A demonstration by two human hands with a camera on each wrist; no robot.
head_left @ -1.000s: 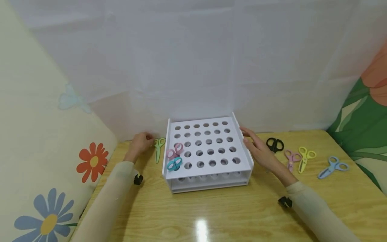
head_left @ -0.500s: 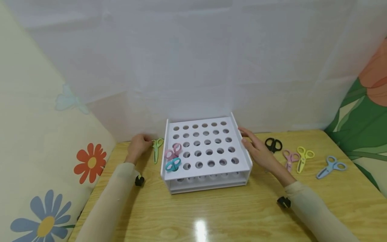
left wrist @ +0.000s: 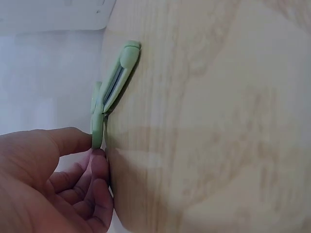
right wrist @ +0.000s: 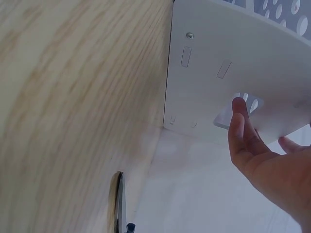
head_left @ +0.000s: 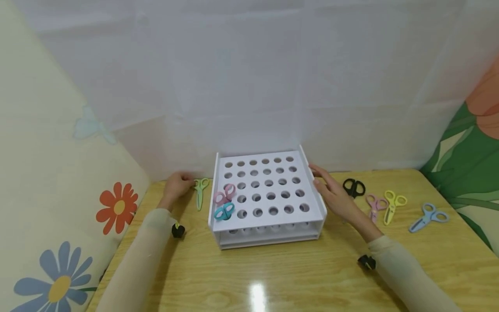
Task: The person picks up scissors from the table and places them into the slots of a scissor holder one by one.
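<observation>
At the back left of the table, green scissors [head_left: 200, 193] lie with their blades toward me. My left hand [head_left: 176, 189] pinches one handle loop between thumb and forefinger, as the left wrist view shows. To their right stands a white rack [head_left: 269, 225] with rows of round holes. Pink scissors [head_left: 225, 194] and teal scissors [head_left: 224, 211] sit at its left side, blades hidden in the holes. My right hand [head_left: 334, 195] touches the rack's right side panel [right wrist: 209, 92]; its fingertips are at the cutout there.
Right of the rack lie black scissors [head_left: 354, 187], partly behind the right hand, then pink scissors [head_left: 376, 206], yellow scissors [head_left: 394, 206] and light blue scissors [head_left: 428, 217]. A white cloth wall [head_left: 249, 86] closes off the table's back edge.
My left hand has taken hold of the green scissors' handle and drawn them slightly left, away from the rack. The right hand stays against the rack's side.
</observation>
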